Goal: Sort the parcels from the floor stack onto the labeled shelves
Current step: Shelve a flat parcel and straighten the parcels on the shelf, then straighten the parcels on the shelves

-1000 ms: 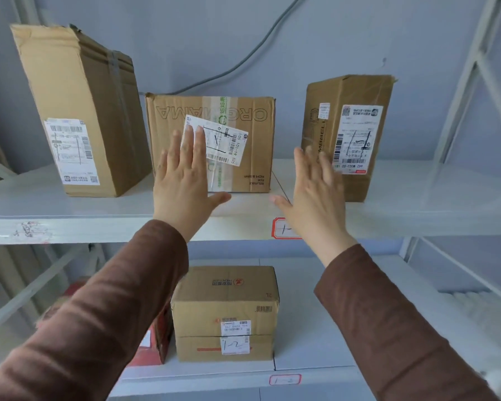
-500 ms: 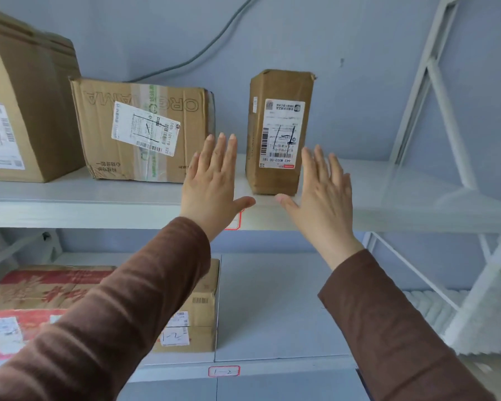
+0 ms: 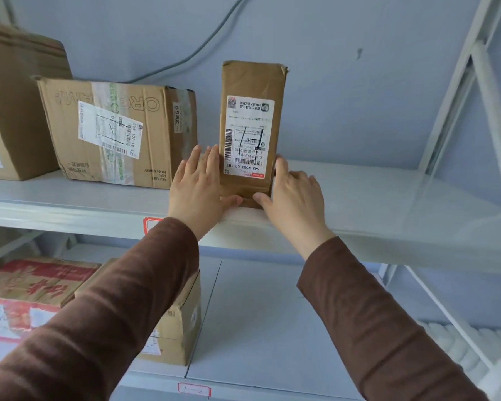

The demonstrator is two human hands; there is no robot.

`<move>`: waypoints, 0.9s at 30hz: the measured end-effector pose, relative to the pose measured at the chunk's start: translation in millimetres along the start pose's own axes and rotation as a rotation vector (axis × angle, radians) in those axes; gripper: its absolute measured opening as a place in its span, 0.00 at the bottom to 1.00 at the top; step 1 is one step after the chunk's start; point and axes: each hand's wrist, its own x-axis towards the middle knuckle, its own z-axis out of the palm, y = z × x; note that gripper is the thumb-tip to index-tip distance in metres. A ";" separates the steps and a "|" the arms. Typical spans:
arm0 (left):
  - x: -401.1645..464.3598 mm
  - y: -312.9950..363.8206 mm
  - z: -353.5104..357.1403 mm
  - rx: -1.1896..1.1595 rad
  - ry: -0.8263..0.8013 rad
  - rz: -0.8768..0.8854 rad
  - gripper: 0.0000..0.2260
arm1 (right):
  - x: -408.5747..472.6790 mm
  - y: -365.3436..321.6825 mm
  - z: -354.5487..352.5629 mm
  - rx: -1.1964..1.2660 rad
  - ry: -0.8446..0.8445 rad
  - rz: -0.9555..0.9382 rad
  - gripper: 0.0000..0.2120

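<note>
Tall narrow parcel [image 3: 250, 131] upright on upper shelf [image 3: 373, 198], right of wide box [image 3: 119, 131]; left hand [image 3: 197, 189] fingers straight, flat on its left side; right hand [image 3: 292, 195] fingers curled round right edge, thumbs at base

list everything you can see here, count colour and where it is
tall narrow parcel: 1, brown, upright on the upper shelf between both hands
wide parcel: 1, brown with clear tape, upper shelf, left of the tall one
large parcel: 1, brown, upper shelf, far left, partly out of frame
upper shelf: 1, white, red-edged label on front edge partly behind left sleeve
small parcel: 1, brown, lower shelf, mostly behind left arm
red-printed box: 1, red and tan, lower shelf, far left
lower shelf: 1, white, label on front edge
cable: 1, grey, on the wall
left hand: flat against parcel's left side
right hand: curled round its right side
</note>
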 end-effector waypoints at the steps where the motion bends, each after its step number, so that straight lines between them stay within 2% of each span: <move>1: 1.7 -0.3 0.6 0.008 -0.003 -0.002 0.49 | 1.8 0.4 1.1 -0.005 0.003 -0.008 0.37; 8: 17.0 -2.8 5.4 0.040 -0.050 -0.008 0.45 | 17.5 0.4 4.6 -0.041 -0.001 -0.016 0.29; 19: 29.2 -5.4 15.2 0.046 -0.152 -0.035 0.44 | 29.8 8.0 17.0 -0.064 -0.038 -0.011 0.25; 23: 22.0 -8.3 8.6 0.035 -0.141 -0.032 0.46 | 22.0 9.6 8.5 -0.019 -0.056 0.007 0.34; 27: -9.8 -9.7 -13.9 0.022 -0.083 0.011 0.43 | -9.3 5.4 -7.0 -0.007 0.060 -0.036 0.41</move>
